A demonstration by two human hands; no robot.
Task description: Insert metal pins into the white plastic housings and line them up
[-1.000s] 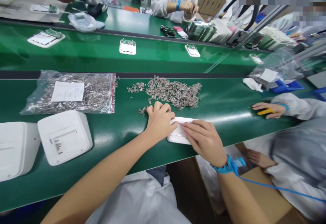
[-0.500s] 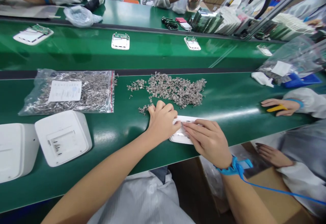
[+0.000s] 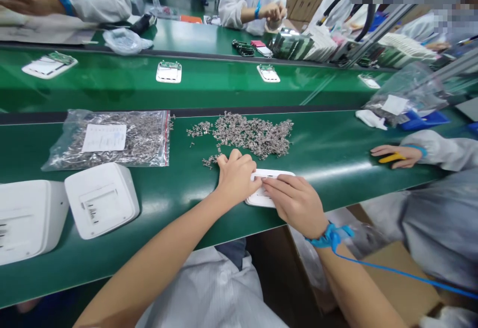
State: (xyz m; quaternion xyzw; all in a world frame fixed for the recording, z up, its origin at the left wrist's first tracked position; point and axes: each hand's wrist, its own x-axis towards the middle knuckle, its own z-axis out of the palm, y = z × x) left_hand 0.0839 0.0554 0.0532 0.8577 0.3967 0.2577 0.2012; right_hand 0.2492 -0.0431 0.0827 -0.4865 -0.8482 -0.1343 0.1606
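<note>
A white plastic cover (image 3: 257, 200) lies on the green bench in front of me, partly hidden by both hands. My left hand (image 3: 236, 177) is at its left side, with curled fingers beside a few small metal pieces (image 3: 211, 161) and the thumb reaching over the cover. My right hand (image 3: 297, 201), with a blue wrist strap, has its fingers pressed together at the recess of the cover, close to the left thumb. Whatever is between either hand's fingertips is hidden or too small to name. A heap of small metal pieces (image 3: 254, 136) lies just beyond my hands.
A clear bag of metal pieces (image 3: 145, 141) lies left, behind two white housings (image 3: 102, 201) (image 3: 30, 218). Across the raised strip are white covers with green boards (image 3: 169, 72). At right, a co-worker's hand (image 3: 398, 156) rests on the bench near a blue tray (image 3: 423, 119).
The view has shifted a little, so the bench items sit differently in the picture. My hands stay at the white cover in nearly the same pose. The neighbour's lower hand is out of sight.
</note>
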